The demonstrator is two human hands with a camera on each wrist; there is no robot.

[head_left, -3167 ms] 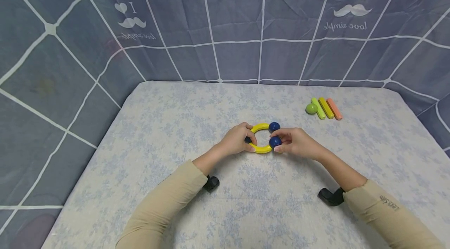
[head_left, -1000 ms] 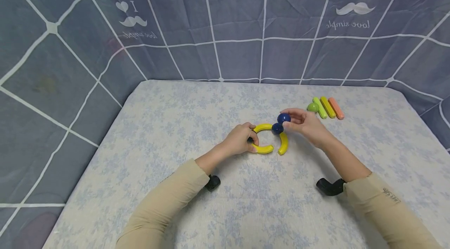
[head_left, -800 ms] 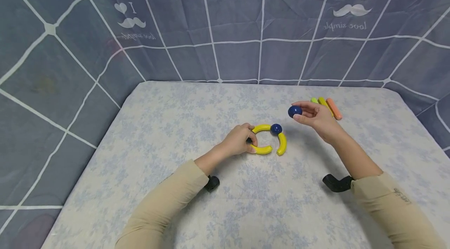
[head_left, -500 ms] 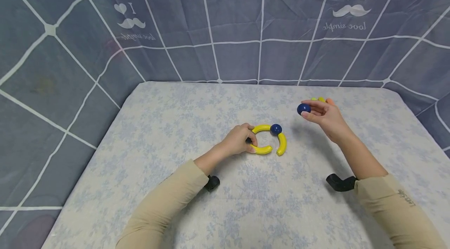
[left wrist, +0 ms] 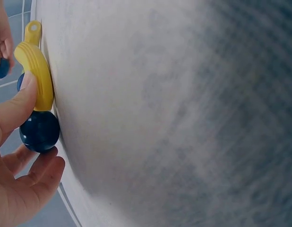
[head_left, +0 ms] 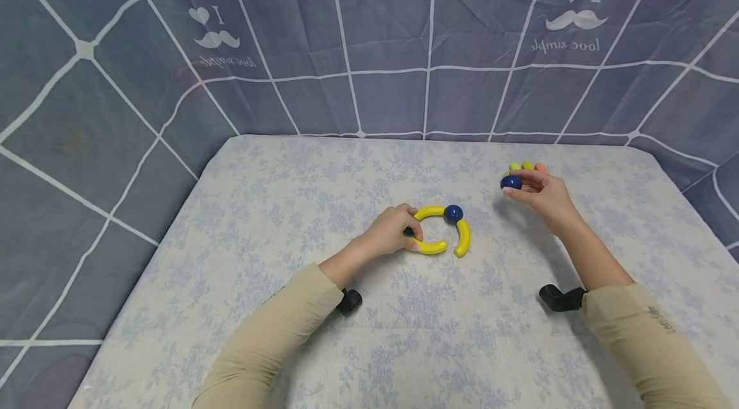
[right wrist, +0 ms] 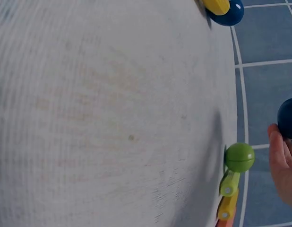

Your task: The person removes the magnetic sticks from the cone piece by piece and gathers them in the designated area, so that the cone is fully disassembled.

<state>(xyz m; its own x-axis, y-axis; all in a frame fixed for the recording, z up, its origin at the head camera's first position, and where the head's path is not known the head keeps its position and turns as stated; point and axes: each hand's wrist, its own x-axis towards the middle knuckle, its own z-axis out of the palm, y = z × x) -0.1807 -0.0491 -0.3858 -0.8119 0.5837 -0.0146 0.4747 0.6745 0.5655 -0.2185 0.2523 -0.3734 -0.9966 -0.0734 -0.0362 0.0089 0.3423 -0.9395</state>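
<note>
In the head view my left hand [head_left: 388, 231] holds the left side of a part ring of yellow curved rods on the table. Its thumb lies on one yellow curved rod [left wrist: 38, 78], and its fingers touch the dark blue ball [left wrist: 39, 131] joined to that rod. A second blue ball [head_left: 453, 213] links the upper rod [head_left: 430, 211] to the right-hand rod [head_left: 463, 238]. A gap separates that rod from the lower rod [head_left: 433, 247]. Off to the right, my right hand [head_left: 548, 200] pinches a third blue ball [head_left: 510, 183] above the table.
Behind the right hand lie light green [right wrist: 229, 183], yellow [right wrist: 227, 205] and orange [head_left: 541, 167] rods, partly hidden. A green ball [right wrist: 240, 157] sits beside them. A grey-blue curtain [head_left: 392, 43] hangs behind the patterned tablecloth [head_left: 288, 191].
My right hand has lifted one blue ball off the ring and carried it right and back, lowering slightly lately. A gap has opened in the ring. My left hand has stayed put.
</note>
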